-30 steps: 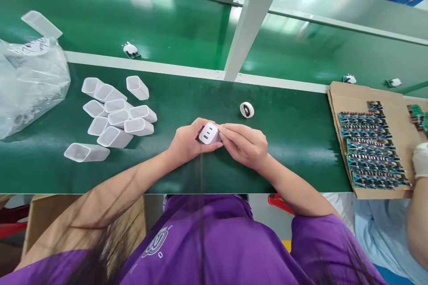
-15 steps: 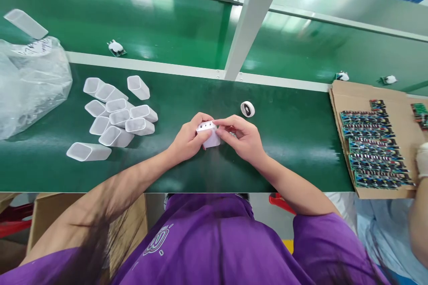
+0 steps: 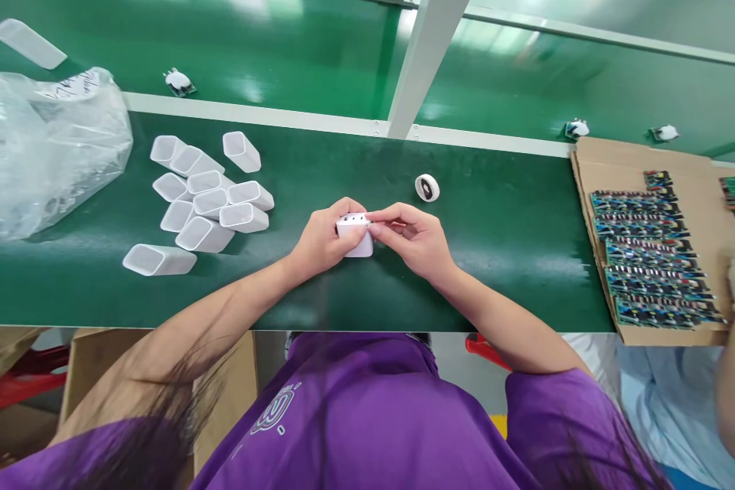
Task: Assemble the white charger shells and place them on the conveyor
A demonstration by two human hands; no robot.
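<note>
A white charger housing (image 3: 359, 243) with several small port openings along its top face is gripped by my left hand (image 3: 328, 239), thumb across the front and fingers behind. My right hand (image 3: 418, 239) is closed in a pinch at the housing's right end, its index fingertip touching the top corner. A tiny greenish bit shows by the right fingertips; what it belongs to is hidden. Behind my right hand lies a white ring-shaped roll (image 3: 426, 187) with a dark core. To the left stand and lie several open-ended white plastic sleeves (image 3: 244, 217).
A clear plastic bag (image 3: 63, 161) rests at the left. Cardboard (image 3: 709, 245) at the right bears rows of circuit boards (image 3: 660, 276). Small boards with white parts (image 3: 577, 129) sit along the back ledge. A post (image 3: 428, 46) rises at the back. Another person's arm shows far right.
The housing is turned slightly and sits a little lower between my hands. The right fingers stay at its right end. The view has shifted slightly, and the other person's hand at right has moved mostly out of view.
</note>
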